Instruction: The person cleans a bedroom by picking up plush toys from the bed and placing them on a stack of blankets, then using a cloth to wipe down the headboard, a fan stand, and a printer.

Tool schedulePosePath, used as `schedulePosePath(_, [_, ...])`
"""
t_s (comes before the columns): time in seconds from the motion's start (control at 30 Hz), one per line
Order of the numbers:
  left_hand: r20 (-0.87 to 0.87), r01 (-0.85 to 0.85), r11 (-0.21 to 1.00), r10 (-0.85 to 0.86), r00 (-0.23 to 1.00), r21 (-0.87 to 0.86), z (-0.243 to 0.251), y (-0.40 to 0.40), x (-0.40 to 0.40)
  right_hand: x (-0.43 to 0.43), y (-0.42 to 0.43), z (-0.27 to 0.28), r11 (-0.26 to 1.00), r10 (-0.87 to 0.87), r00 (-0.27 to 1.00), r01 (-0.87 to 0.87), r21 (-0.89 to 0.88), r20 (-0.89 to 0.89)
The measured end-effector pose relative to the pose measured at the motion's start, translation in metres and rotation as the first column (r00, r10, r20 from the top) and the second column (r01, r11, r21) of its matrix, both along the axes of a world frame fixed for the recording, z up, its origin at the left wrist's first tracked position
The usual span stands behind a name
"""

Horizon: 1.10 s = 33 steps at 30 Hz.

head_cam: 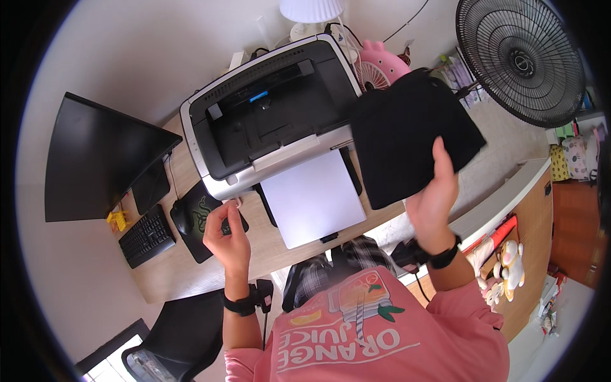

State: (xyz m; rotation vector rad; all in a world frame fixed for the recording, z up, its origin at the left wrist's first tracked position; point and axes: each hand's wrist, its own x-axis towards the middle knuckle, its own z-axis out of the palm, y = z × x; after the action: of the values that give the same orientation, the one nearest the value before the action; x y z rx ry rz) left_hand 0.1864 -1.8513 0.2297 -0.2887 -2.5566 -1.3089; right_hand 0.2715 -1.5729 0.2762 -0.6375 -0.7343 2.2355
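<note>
My right hand (435, 200) holds a folded black cloth (410, 138) by its lower right side, thumb on top, right of the printer. My left hand (228, 234) is raised over the desk by the mouse pad (195, 215), fingertips drawn together; no object shows between them. Between my hands, a silver and black printer (277, 114) stands on the desk with its top open. White paper (312, 200) lies on the tray at its front. Both wrists wear black straps with small devices.
A monitor (105, 162), keyboard (147, 236) and mouse (182, 217) are at the left. A pink fan (382, 64) and white lamp (312, 9) stand behind the printer. A large black fan (521, 62) is at the upper right. A black chair (184, 334) stands lower left.
</note>
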Motion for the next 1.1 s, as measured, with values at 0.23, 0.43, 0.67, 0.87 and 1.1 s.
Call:
schedulePosePath(0.23, [0.051,-0.018,0.986,0.01,0.999,0.166,-0.01,-0.033,-0.005,-0.075,-0.118,-0.085,0.549,-0.25,0.884,-0.208,0.809,0.396])
schedulePosePath(0.43, [0.088,-0.147,0.905,0.122,0.989,0.399,-0.016,-0.082,-0.004,-0.113,-0.229,-0.082,0.6,-0.188,0.858,-0.285,0.748,0.478])
schedulePosePath(0.67, [0.137,-0.374,0.713,0.368,0.92,0.593,-0.007,-0.103,-0.014,-0.108,-0.279,-0.095,0.422,-0.11,0.88,-0.38,0.823,0.463])
schedulePosePath(0.87, [0.246,-0.297,0.698,0.177,0.953,0.651,-0.021,-0.116,-0.022,-0.044,-0.256,-0.076,0.105,0.389,0.856,-0.407,0.907,0.34])
schedulePosePath(1.1, [0.382,-0.368,0.637,0.122,0.916,0.677,-0.045,-0.115,-0.007,-0.087,-0.26,-0.125,-0.31,0.318,0.85,-0.326,0.893,0.42])
